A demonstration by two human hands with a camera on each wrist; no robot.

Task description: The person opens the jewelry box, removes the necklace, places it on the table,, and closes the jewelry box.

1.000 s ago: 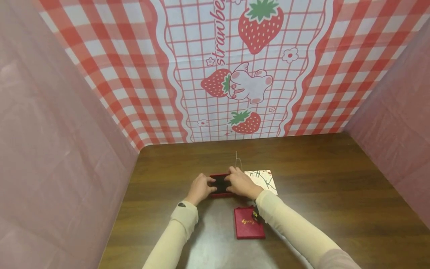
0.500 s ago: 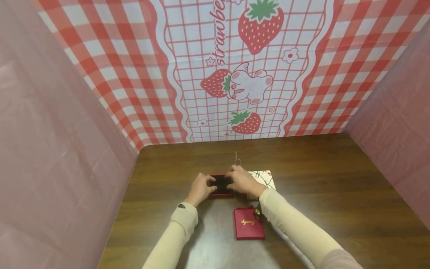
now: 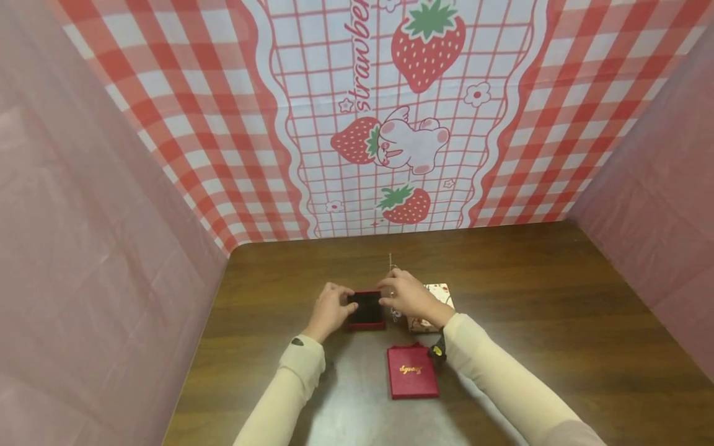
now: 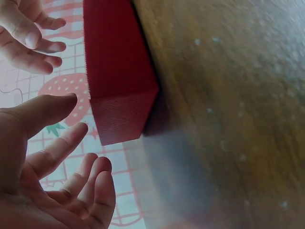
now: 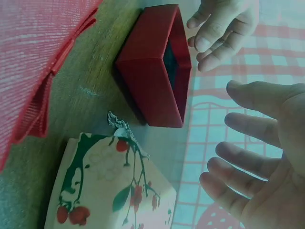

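Observation:
A red gift box (image 3: 366, 326) stands uncovered on the table, with its dark inside showing. At its left side is my left hand (image 3: 330, 311), its fingers parted and held just off the red wall in the left wrist view. My right hand (image 3: 413, 296) hovers past the box's right side with fingers spread and nothing in them. Beneath that hand lies a silver chain (image 5: 118, 125), between the red box and a small cream box (image 5: 138, 186) printed with red berries and green leaves. The hand covers part of the chain and of the cream box.
A flat red lid (image 3: 411, 373) with gold lettering and a bow lies nearer to me, beside my right wrist. Wooden tabletop (image 3: 530, 310) extends to both sides. A strawberry-print cloth (image 3: 312, 155) hangs behind, and pink cloth (image 3: 100, 260) walls the sides.
My right hand has drawn away from the red box to the right, with its fingers opening. More of the chain and the cream box's front now show. My left hand stays near the box.

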